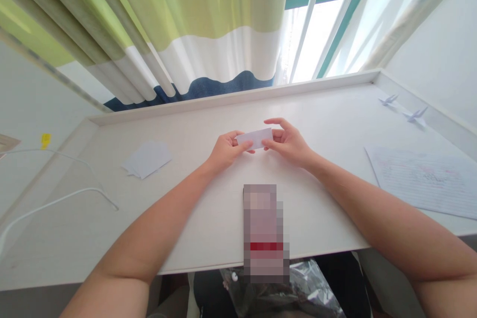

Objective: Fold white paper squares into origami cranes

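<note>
Head view, two hands (224,151) (288,145), one pinched paper (255,137)

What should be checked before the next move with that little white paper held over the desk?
1. Hold: left hand and right hand each pinch one end of the white paper strip: ok.
2. Strip's edges lined up: cannot tell, too small.
3. Bare desk below the hands: ok.
4. Spare sheets lie left of the left hand, apart from it: ok.
5. Blurred object juts past the desk's front edge: not ok.
</note>
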Action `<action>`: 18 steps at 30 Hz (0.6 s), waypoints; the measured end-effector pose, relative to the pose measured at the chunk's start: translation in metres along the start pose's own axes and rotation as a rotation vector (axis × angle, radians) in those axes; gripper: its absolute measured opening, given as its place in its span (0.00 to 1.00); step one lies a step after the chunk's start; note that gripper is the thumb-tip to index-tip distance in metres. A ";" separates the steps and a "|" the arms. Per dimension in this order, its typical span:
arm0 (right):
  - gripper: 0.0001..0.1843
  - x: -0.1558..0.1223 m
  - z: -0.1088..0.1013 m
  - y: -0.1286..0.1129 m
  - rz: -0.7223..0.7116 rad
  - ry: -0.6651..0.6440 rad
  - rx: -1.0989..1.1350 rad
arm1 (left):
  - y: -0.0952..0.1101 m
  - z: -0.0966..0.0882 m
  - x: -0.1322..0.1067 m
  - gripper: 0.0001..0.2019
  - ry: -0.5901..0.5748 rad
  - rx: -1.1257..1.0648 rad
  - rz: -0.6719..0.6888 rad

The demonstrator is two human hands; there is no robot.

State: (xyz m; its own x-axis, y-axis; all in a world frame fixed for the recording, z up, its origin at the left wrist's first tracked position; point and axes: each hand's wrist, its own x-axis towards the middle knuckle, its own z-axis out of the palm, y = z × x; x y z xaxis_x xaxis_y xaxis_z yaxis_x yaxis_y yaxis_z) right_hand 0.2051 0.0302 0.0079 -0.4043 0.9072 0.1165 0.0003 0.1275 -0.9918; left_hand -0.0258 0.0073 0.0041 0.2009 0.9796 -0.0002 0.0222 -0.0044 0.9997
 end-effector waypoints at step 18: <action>0.21 0.009 -0.015 0.022 -0.089 0.089 -0.795 | -0.017 -0.007 0.005 0.11 -0.078 0.971 0.440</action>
State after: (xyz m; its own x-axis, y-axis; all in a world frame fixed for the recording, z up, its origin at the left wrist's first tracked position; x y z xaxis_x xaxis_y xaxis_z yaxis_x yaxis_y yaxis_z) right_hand 0.2148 0.0471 -0.0117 -0.3593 0.9043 0.2305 0.6358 0.4180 -0.6489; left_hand -0.0316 0.0136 -0.0127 0.4427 0.8376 0.3201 0.6962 -0.5460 0.4660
